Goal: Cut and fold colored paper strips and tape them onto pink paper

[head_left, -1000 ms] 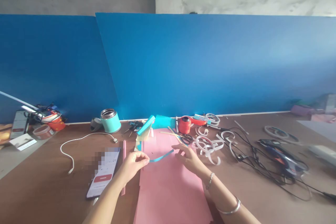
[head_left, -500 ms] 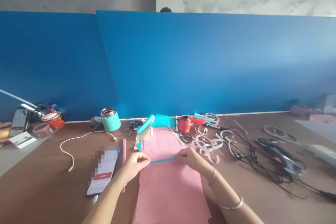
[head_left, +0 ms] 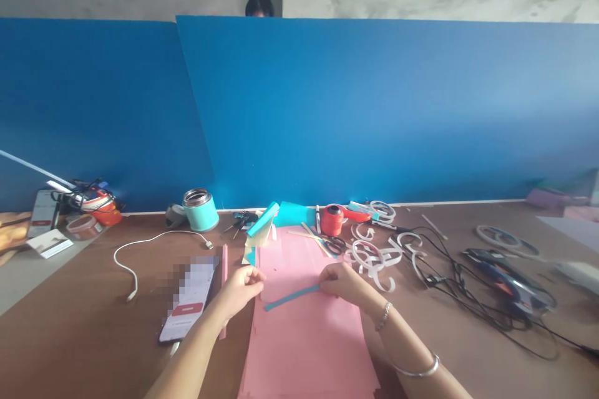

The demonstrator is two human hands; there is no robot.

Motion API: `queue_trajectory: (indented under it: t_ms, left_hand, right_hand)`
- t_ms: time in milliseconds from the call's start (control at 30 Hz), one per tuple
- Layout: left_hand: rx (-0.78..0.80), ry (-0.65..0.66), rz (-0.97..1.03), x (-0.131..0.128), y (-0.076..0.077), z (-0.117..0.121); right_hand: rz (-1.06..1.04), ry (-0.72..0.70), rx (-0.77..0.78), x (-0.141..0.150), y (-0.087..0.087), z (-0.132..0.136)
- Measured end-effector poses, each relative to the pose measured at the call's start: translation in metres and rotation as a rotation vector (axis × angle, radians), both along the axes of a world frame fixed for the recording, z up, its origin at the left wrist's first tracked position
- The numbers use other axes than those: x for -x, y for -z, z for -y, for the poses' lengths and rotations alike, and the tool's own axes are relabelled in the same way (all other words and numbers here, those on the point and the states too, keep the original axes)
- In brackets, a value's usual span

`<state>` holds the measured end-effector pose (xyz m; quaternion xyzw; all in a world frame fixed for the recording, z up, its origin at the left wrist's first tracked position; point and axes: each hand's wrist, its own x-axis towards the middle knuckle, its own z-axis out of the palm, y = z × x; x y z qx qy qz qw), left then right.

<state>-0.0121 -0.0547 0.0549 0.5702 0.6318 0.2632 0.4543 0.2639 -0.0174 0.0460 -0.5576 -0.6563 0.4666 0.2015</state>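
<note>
paper [head_left: 309,349], pink and layered, sheet count unclear; across it, one blue strip [head_left: 291,298], right end pinched in the right hand [head_left: 345,284] and hidden by its fingers! left hand [head_left: 239,290], thumb and fingertips slightly parted, shows nothing held. one phone [head_left: 191,307] near it, partly pixelated; white curls [head_left: 373,272] too tangled to count.

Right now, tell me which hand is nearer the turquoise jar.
Left. The left hand is on the near side of the turquoise jar, a little to its right; the right hand is farther right, holding the blue strip.
</note>
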Motion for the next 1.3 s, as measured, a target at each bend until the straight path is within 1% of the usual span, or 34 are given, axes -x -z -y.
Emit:
queue_trajectory:
  t_ms: [67,133,200,333,433,500,600,667,733,800,900,1033,1200,1300]
  left_hand:
    - [0.017,0.027,-0.039,0.0,-0.002,0.002]
    - [0.053,0.077,-0.105,-0.002,-0.004,0.005]
    - [0.051,0.135,-0.169,-0.006,-0.006,0.009]
    - [-0.098,0.225,-0.251,-0.018,-0.014,0.013]
    - [-0.131,0.246,-0.27,-0.019,-0.018,0.013]
    - [-0.097,0.239,-0.228,-0.014,-0.017,0.012]
    - [-0.005,0.161,-0.152,-0.003,-0.005,0.009]
    - [0.006,0.08,-0.124,0.003,0.005,0.007]
    - [-0.003,0.064,-0.101,0.005,0.013,0.004]
    - [0.011,0.061,-0.086,0.005,0.016,0.002]
    - [0.056,0.036,-0.079,0.002,0.011,0.002]
    - [0.063,0.028,-0.087,-0.001,0.004,0.003]
    - [0.078,0.033,-0.114,-0.002,0.003,0.004]
    - [0.08,0.028,-0.163,-0.006,-0.001,0.006]
  right_hand:
    - [-0.029,0.0,0.01,0.0,-0.002,0.0]
    - [-0.068,-0.013,0.022,-0.001,-0.004,0.001]
    - [-0.111,-0.038,0.039,-0.003,-0.006,0.002]
    - [-0.178,-0.087,0.06,-0.005,-0.007,0.003]
    - [-0.192,-0.074,0.051,-0.006,-0.007,0.003]
    - [-0.181,-0.057,0.051,-0.006,-0.006,0.003]
    - [-0.165,-0.048,0.051,-0.006,-0.007,0.003]
    - [-0.152,-0.047,0.046,-0.005,-0.008,0.003]
    - [-0.122,-0.037,0.035,-0.004,-0.011,0.004]
    - [-0.084,-0.018,0.021,-0.002,-0.012,0.005]
    - [-0.046,0.004,0.005,-0.001,-0.01,0.003]
    - [-0.043,-0.004,-0.022,0.001,-0.001,0.001]
    - [-0.029,-0.018,-0.02,0.002,0.009,0.0]
    - [-0.019,-0.033,-0.027,0.001,0.014,-0.001]
